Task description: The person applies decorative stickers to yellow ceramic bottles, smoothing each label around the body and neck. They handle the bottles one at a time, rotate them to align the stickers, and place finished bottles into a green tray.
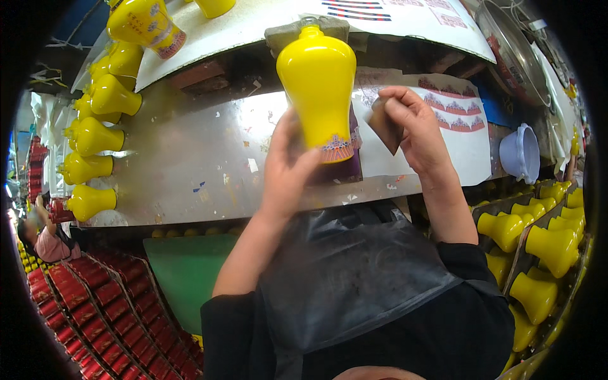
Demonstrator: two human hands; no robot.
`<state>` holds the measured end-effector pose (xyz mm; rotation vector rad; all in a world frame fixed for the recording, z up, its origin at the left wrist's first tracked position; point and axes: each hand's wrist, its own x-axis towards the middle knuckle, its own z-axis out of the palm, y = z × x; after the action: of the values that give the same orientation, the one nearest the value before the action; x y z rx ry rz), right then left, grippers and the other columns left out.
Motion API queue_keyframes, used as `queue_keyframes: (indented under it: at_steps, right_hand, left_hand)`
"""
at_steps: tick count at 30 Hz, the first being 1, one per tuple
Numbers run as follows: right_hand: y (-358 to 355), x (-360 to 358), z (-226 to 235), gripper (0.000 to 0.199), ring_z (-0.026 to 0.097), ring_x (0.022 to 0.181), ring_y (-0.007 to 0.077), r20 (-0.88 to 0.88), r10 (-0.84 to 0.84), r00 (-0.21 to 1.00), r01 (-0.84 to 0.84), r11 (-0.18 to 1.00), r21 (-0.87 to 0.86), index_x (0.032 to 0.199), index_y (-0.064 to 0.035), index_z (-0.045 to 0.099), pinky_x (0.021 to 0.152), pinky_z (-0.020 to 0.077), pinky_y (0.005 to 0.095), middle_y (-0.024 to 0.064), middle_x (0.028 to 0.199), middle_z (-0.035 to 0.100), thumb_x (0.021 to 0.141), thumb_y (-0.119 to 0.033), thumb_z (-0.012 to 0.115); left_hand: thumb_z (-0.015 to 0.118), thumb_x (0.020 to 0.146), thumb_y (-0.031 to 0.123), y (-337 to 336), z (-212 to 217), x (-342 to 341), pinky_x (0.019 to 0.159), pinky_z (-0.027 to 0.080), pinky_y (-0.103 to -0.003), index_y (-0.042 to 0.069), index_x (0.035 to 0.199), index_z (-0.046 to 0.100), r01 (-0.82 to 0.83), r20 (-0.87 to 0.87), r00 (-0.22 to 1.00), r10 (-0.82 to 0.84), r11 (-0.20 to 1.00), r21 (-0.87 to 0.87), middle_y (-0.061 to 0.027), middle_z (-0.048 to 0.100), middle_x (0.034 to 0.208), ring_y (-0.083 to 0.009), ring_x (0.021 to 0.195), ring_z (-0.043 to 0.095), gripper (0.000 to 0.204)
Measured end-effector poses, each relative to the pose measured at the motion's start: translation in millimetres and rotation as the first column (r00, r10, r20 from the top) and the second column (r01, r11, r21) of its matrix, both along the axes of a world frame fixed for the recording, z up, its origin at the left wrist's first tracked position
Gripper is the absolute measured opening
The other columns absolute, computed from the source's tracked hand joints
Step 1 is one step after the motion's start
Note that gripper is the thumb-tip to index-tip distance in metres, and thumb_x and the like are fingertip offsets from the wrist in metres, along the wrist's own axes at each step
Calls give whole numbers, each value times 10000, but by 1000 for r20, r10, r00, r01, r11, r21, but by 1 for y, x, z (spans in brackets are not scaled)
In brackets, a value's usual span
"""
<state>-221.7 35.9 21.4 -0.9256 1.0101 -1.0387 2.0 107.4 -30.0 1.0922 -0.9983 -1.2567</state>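
Observation:
A glossy yellow vase [318,82] lies on its side in front of me, its narrow neck pointing away, by a grey cloth-covered support. Around its near, flared base runs a patterned decal band [337,148] in blue and red. My left hand [286,166] holds the vase by the base end, thumb on top and the other fingers partly hidden at its left side. Just right of the vase, my right hand [415,130] pinches a thin dark-brown flat scraper [385,126], apart from the vase. A dark purple cloth or pad [339,171] shows under the base.
Sheets of curved decals [453,107] lie on the right, with a lavender bucket [520,154] beyond them. Several yellow vases [95,136] line the table's left edge; a decorated one [147,25] stands behind. Racks of yellow vases [535,291] and red pieces [107,304] flank me. Another person [54,244] is far left.

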Motion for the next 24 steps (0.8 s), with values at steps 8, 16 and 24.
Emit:
queue_keyframes:
  at_steps: [8,16,24]
  right_hand:
    - [13,21,11,314,731,933,238,-667,-296,684,-333,686,-646,1181,-30,701,801,586,310,129,1069,738,876,6,765]
    - [25,16,0,327,740,861,248,-637,-400,659,-408,521,-750,1136,-46,726,735,591,309,133,1031,754,828,50,785]
    - [43,15,5,226,711,863,246,-587,-106,803,-466,503,-728,1069,-59,747,796,585,335,104,963,717,854,2,710]
  left_hand:
    - [732,848,171,-1,3,2,1164,383,-442,112,1622,310,-4,39,999,2,999,47,-210,488,1472,-286,1365,487,883]
    - [736,854,217,-6,-23,13,1139,375,-459,32,1577,373,105,655,751,82,965,-240,-221,552,1434,-387,1325,519,829]
    - [788,803,204,-5,-20,14,1057,420,-453,16,1496,497,68,708,653,270,910,-409,-178,644,1287,-355,1183,595,775]
